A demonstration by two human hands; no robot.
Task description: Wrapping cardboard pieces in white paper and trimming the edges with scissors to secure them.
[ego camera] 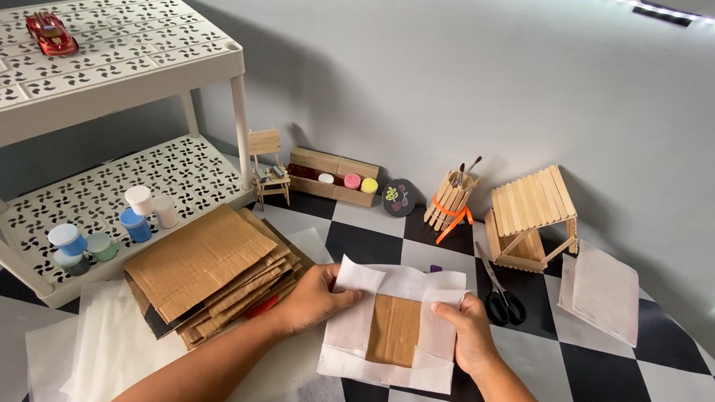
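Note:
A small brown cardboard square (395, 329) lies on a white sheet of thin paper (387, 368) in the middle of the checkered table. Both side flaps of the paper are folded inward over the cardboard. My left hand (313, 300) presses down the left flap, with the thumb on top. My right hand (464, 332) holds the right flap against the cardboard. The middle strip of the cardboard stays uncovered.
A stack of cardboard pieces (213, 270) and loose white sheets (112, 353) lie at left. A white perforated shelf (75, 57) holds paint pots (133, 214) and a red toy car (52, 33). Black scissors (500, 300), a stick house (533, 218), a brush holder (451, 202), more paper (602, 293).

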